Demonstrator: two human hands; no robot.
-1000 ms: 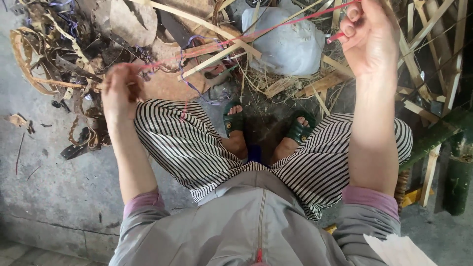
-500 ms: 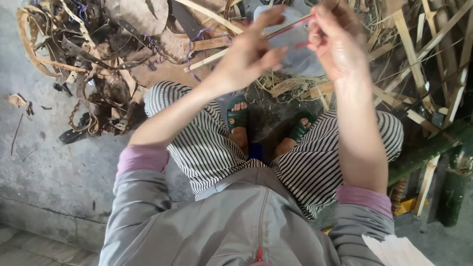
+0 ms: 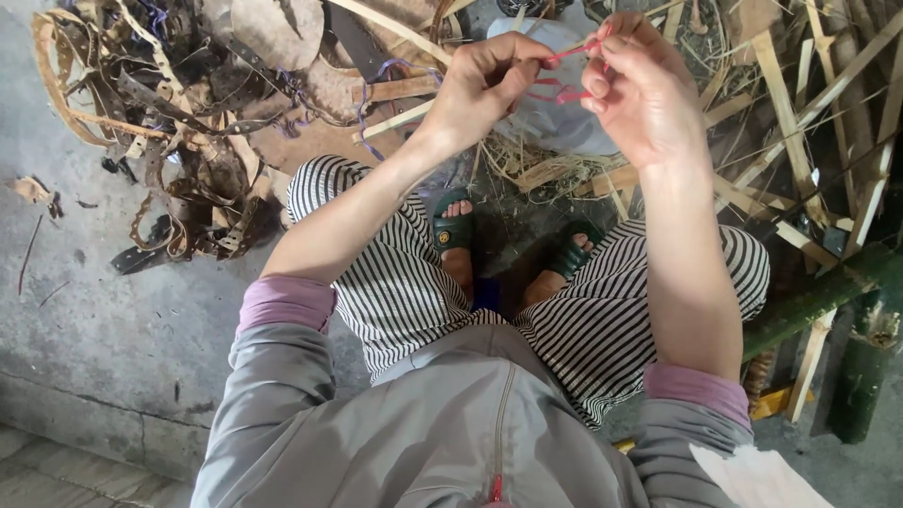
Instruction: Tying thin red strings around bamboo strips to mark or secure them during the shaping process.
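Thin red strip (image 3: 564, 71) is being held up in front of the person, above the knees, stretching between both hands and looping loosely under them. Left hand (image 3: 484, 85) is pinching one end of it between thumb and fingertips, fingers curled tight. Right hand (image 3: 635, 89) is gripping the other end, fingers (image 3: 611, 66) bent around it, the two hands nearly touching. Just behind the hands a pale grey bag (image 3: 555, 113) is lying on the ground among dry straw (image 3: 527, 165). Person is sitting with knees apart in striped trousers (image 3: 404, 282), feet in green sandals (image 3: 454, 226) on the ground between them. Grey jacket (image 3: 451, 423) with pink cuffs is filling the bottom of the view. Left of the legs a heap of brown bark strips (image 3: 179, 141) is sitting on grey concrete floor (image 3: 94, 320). Split bamboo slats (image 3: 800, 103) are lying crossed at the right, with a green bamboo pole (image 3: 828, 292) lower right.
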